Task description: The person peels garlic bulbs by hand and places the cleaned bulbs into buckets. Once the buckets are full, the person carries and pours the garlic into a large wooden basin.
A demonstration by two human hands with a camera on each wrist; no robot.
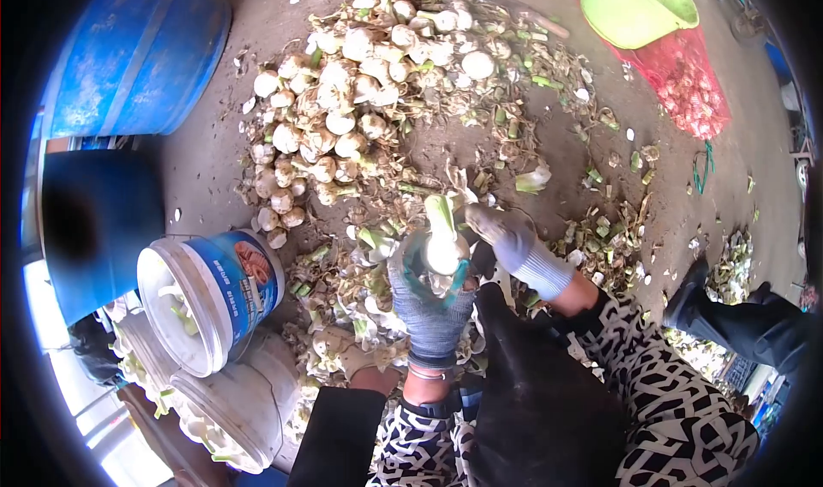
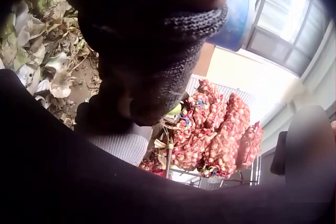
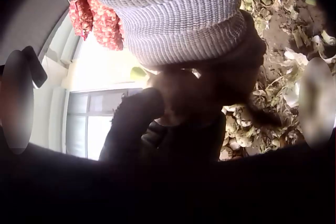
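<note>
In the head view my left hand point(image 1: 433, 311), in a grey knit glove with teal trim, grips a peeled white garlic bulb point(image 1: 444, 254) with its thick pale-green stem point(image 1: 441, 214) pointing up. My right hand point(image 1: 507, 238), in a dirt-stained glove with a light grey cuff, is just right of the bulb. Its fingertips point(image 1: 477, 218) lie close to the stem. Something black shows below that hand, and I cannot tell whether the fingers hold it. Both wrist views show the gloves dark and close, with the fingers largely in shadow.
A heap of garlic bulbs point(image 1: 343, 101) lies ahead among dry skins and cut stems. White buckets point(image 1: 183, 315) stand at left near blue barrels point(image 1: 129, 58). A lime-green basin point(image 1: 639, 11) and red mesh bag point(image 1: 693, 84) are far right. Another person's dark leg point(image 1: 746, 324) is at right.
</note>
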